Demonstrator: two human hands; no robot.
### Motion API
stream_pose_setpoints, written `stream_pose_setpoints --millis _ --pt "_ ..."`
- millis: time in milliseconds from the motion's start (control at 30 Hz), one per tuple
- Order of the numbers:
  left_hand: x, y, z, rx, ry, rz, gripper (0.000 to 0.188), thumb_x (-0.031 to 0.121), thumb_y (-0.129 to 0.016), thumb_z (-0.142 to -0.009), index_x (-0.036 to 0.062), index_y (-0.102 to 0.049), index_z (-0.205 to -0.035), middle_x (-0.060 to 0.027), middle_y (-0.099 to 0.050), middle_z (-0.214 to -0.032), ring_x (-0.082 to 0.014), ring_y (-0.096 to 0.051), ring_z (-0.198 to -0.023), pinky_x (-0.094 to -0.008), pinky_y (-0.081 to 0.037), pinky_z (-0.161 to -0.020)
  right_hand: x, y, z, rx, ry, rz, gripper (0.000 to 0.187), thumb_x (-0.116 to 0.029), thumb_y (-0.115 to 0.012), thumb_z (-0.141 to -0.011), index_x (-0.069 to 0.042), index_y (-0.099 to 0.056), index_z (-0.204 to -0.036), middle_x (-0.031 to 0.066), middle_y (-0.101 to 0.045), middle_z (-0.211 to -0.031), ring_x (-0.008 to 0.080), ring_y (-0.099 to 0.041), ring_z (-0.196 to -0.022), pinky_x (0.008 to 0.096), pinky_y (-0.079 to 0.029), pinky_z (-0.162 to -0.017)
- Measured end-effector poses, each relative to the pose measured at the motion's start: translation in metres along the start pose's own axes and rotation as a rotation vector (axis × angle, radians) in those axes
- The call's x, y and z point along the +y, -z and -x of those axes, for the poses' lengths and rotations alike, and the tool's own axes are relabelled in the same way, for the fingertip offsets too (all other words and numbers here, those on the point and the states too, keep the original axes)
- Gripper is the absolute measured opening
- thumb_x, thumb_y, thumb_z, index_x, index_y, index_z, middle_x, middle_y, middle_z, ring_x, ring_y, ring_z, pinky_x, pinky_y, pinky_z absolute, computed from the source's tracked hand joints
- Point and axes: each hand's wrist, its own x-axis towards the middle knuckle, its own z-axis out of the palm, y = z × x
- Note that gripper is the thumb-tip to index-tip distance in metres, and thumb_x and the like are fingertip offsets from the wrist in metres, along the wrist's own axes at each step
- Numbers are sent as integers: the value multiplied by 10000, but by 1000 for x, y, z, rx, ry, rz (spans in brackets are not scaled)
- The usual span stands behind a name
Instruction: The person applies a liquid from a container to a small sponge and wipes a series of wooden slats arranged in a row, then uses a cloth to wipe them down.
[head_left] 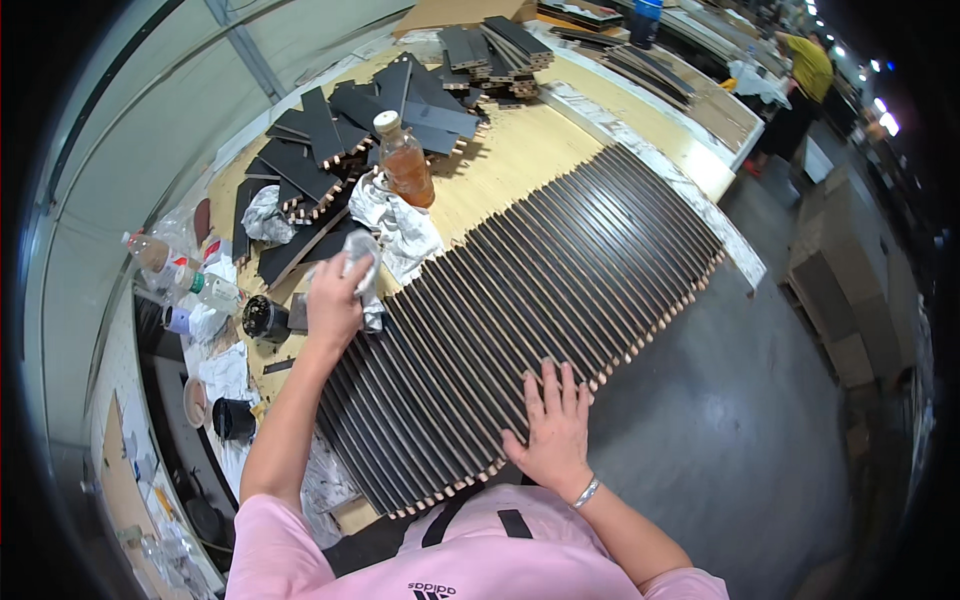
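Note:
A long row of dark, narrow wooden slats (520, 285) lies side by side on the light wooden table, their pale dowel-like ends lining the near edge. Toward the row's far left edge, my left hand (335, 305) is closed around a whitish rag (363, 252), part of which hangs down by the slat ends. Palm down, my right hand (555, 430) rests on the near ends of the slats with its fingers apart. A black jar with dark contents (265, 318) stands left of my left hand. Crumpled white cloth (400, 228) lies just beyond the rag.
A plastic bottle of amber liquid (406, 170) stands among heaped dark boards (320, 130). Clear bottles (218, 292) and a second black pot (233, 420) line the left side. Brown cartons (835, 270) are stacked at right; a person in a yellow-green top (810, 68) stands far right.

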Motion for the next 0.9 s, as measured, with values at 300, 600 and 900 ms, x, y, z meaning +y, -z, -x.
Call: stream_pose_setpoints --millis 300,600,900 --pt "-12 18 63 -234 -496 382 417 58 -815 -971 275 -908 -1315 -66 -866 -1349 -325 -820 -1194 -462 -692 -1050 -65 -40 40 141 -150 104 1029 -389 -856 -962 -12 -460 -1834 329 -321 -1943 593 -268 -1791 787 -227 -1417" --pt "15 70 156 -330 -952 568 379 105 -770 -1031 313 -883 -1327 6 -864 -1303 -266 -846 -1135 -436 -710 -932 -135 -82 67 71 -113 167 1054 -560 -847 -1001 -24 -486 -1834 273 -338 -1963 552 -257 -1816 763 -228 -1431" --pt "-4 121 188 -244 -786 386 470 133 -824 -983 265 -832 -1434 -107 -815 -1448 -290 -801 -1153 -427 -671 -916 -219 -87 93 -137 3 -10 1180 -654 -891 -938 21 -482 -1815 340 -338 -1940 581 -260 -1813 775 -218 -1423"
